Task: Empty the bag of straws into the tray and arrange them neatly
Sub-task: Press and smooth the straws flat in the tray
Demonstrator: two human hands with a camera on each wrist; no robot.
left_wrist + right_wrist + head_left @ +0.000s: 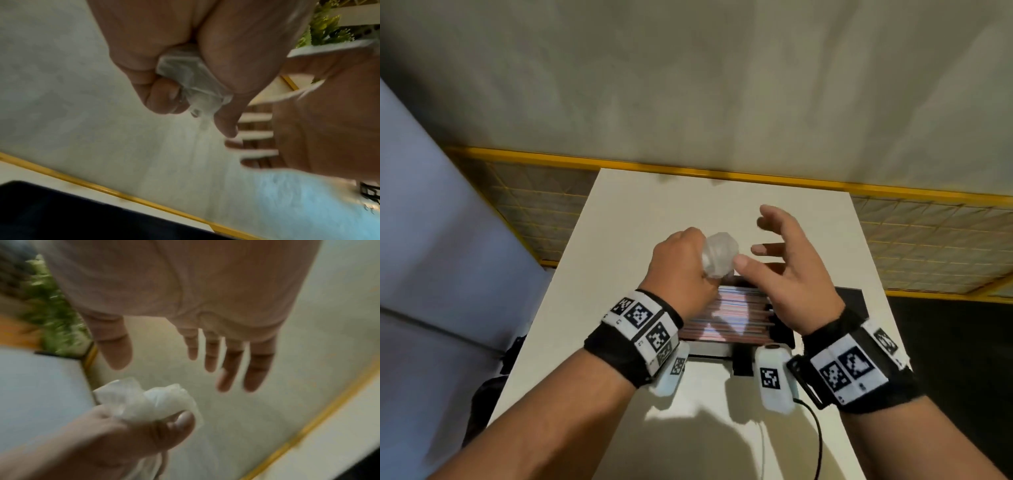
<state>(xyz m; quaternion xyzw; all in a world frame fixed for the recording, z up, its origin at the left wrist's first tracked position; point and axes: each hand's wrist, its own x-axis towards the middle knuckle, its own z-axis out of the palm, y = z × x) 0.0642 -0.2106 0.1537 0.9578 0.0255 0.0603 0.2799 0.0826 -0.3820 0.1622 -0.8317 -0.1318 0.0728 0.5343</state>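
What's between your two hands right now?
The crumpled clear bag, gripped by the left hand, fills most of it. In the right wrist view only bare air separates it from the open right hand.

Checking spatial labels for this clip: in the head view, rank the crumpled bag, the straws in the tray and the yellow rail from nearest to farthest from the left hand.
1. crumpled bag: held in the left hand itself, above the tray.
2. straws: lying in the black tray just beneath the hand, toward the person.
3. yellow rail: past the table's far edge.
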